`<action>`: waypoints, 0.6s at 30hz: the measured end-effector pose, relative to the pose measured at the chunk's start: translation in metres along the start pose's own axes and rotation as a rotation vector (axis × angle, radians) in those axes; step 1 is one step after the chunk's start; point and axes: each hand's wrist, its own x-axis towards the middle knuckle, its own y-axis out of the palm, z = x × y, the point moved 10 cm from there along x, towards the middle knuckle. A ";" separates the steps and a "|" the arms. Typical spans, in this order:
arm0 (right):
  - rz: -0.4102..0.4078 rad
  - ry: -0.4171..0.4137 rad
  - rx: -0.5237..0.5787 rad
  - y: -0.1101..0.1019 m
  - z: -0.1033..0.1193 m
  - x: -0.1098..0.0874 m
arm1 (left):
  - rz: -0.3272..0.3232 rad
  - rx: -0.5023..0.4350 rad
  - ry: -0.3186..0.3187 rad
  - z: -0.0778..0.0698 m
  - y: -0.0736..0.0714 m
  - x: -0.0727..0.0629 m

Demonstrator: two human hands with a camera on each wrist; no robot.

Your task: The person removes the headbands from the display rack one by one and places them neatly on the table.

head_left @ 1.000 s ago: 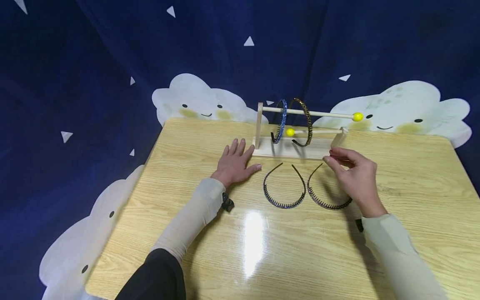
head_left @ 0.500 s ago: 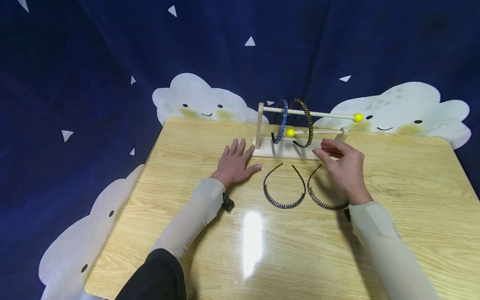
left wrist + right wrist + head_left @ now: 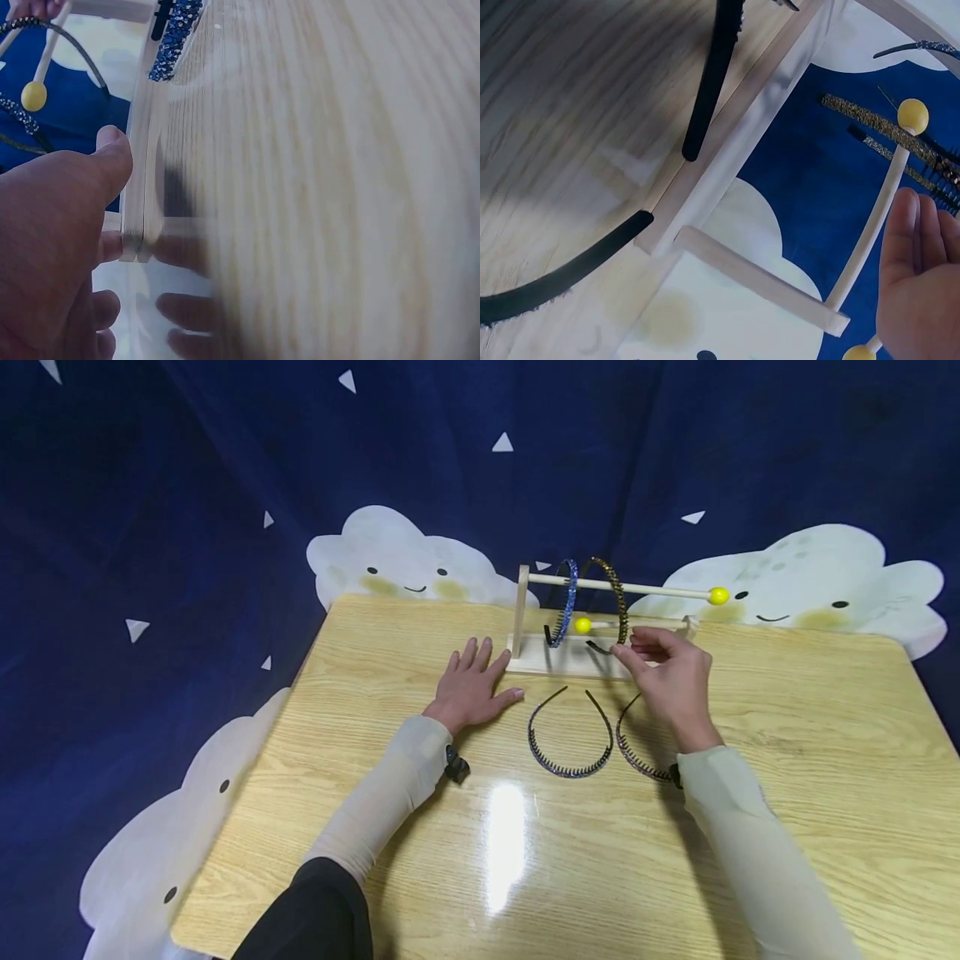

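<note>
My left hand (image 3: 468,685) lies palm down on the table, fingers spread, its fingertips by the left end of a wooden headband stand (image 3: 540,662). On the stand's upper rod hang a blue sparkly headband (image 3: 567,602) and a gold-brown headband (image 3: 618,597). My right hand (image 3: 672,681) is at the gold-brown headband's lower part, thumb and index fingertips beside it with a gap between them. In the right wrist view, its fingers (image 3: 907,225) look straight near the headband's teeth; the thumb is hidden there. Two more toothed headbands lie on the table: a bluish one (image 3: 570,772) and a purplish one (image 3: 633,758), partly covered by my right arm.
A yellow ball caps the upper rod (image 3: 682,591); another yellow ball (image 3: 582,625) ends the shorter lower rod. The wooden table (image 3: 375,652) reaches back to a dark blue curtain (image 3: 420,435) with white clouds. Light glares off the tabletop in front.
My right hand has moved left and slightly away from me, from the stand's right end to the gold-brown headband. My left hand and the headbands have stayed in place.
</note>
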 end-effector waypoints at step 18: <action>-0.065 0.026 0.017 0.002 0.004 0.002 | 0.003 -0.013 0.003 0.000 -0.001 -0.001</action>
